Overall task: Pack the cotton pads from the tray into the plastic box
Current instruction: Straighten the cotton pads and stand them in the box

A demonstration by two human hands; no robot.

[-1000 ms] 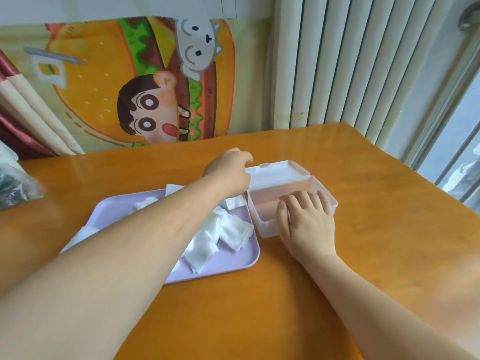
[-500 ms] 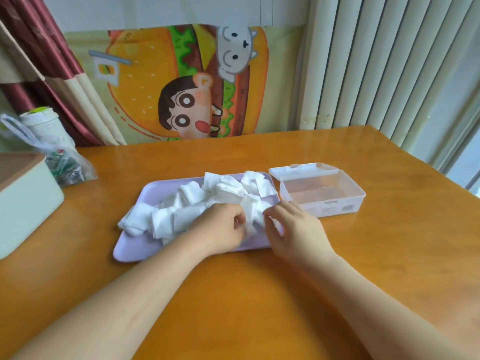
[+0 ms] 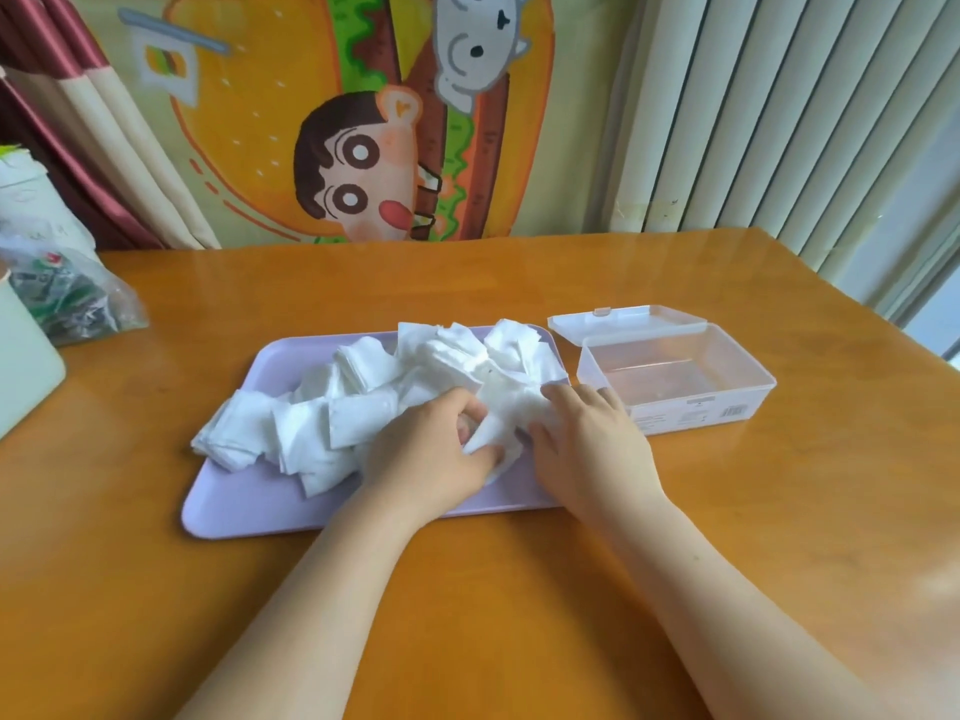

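No words or numbers can be read here. The box (image 3: 670, 398) has small stickers (image 3: 730, 411) on its front wall, but the print is too tiny. The bag (image 3: 78, 304) on the left has blurry print. The poster (image 3: 363, 122) shows cartoon drawings.

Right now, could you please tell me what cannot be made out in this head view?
Head view: how many cotton pads the left hand grips, covered by its curled fingers.
Head view: what lies under the right hand, covered by its palm.
Head view: the print on the plastic box, too small.
Head view: the pale container, cut off by the left edge.
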